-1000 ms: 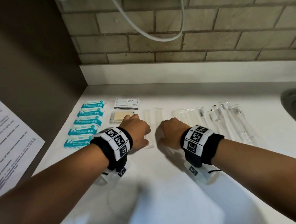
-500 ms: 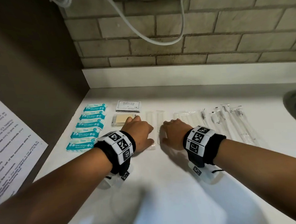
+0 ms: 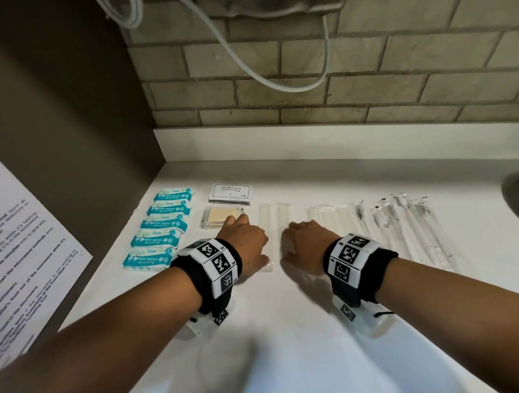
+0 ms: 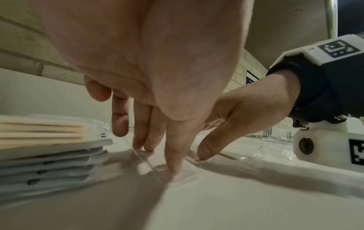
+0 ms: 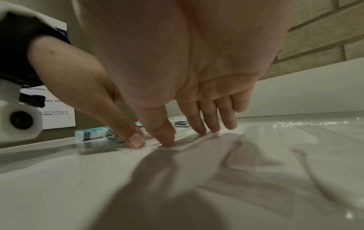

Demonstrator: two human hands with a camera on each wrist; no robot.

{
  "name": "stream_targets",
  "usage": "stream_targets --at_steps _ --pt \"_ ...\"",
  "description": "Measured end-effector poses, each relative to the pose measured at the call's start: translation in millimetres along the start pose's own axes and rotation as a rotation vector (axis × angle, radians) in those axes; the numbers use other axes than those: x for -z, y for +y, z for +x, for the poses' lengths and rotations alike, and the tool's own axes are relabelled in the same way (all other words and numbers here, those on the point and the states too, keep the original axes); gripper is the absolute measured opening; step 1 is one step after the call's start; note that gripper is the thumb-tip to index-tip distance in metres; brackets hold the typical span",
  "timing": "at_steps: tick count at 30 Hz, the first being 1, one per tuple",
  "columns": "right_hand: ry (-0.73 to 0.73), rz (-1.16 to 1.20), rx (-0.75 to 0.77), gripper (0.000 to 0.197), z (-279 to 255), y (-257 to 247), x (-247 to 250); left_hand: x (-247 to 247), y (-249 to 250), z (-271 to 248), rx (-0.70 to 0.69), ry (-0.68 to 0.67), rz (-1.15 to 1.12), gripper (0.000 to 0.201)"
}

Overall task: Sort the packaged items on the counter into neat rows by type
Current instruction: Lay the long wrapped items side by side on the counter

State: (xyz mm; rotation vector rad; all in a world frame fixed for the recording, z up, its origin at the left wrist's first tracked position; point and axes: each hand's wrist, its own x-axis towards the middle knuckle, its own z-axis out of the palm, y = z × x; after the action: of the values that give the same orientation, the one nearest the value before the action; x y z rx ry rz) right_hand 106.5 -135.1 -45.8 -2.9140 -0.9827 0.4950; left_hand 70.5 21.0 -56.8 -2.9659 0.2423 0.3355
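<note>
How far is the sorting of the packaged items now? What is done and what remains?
Mostly done. The mini wipes lie in one neat column, with the shampoo sachets stacked beside them. In hand: the left hand and right hand press with straight fingers on two clear flat packets, squaring them up. Left: the long clear-wrapped items on the right look loosely fanned.

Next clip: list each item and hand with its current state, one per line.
Left hand: fingertips pressing the clear packets.
Right hand: fingertips pressing the same packets.
Wipes packs: sealed, in a row.
Shampoo sachets: stacked.
Soap bars: wrapped, stacked.
Long clear-wrapped items: laid side by side.
</note>
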Motion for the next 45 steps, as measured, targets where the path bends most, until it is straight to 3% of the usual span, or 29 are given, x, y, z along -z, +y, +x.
stream_targets --at_steps 20,28,33,38,42,45 --pt "-0.033 0.064 -0.02 0.035 3.5 2.2 -4.1 -2.2 -1.5 0.3 0.006 0.036 -0.046 0.028" --pt "0.072 0.068 -0.042 0.048 -13.1 16.7 16.5 13.5 -0.7 3.0 0.008 0.059 -0.092 0.03" --pt "-0.023 0.001 -0.121 0.049 -28.1 61.3 26.8 27.8 28.5 12.8 -0.037 0.023 -0.125 0.034" --pt "-0.088 -0.062 -0.056 0.051 -40.8 76.7 15.9 30.2 75.8 24.6 -0.11 0.065 -0.07 0.031" --pt "-0.082 -0.065 -0.015 0.041 -42.1 81.1 11.6 27.4 96.4 28.1 -0.072 -0.035 0.03 0.048" --pt "-0.073 -0.066 0.016 0.038 -40.3 80.8 13.4 25.1 98.3 27.7 -0.027 -0.022 0.04 0.047"
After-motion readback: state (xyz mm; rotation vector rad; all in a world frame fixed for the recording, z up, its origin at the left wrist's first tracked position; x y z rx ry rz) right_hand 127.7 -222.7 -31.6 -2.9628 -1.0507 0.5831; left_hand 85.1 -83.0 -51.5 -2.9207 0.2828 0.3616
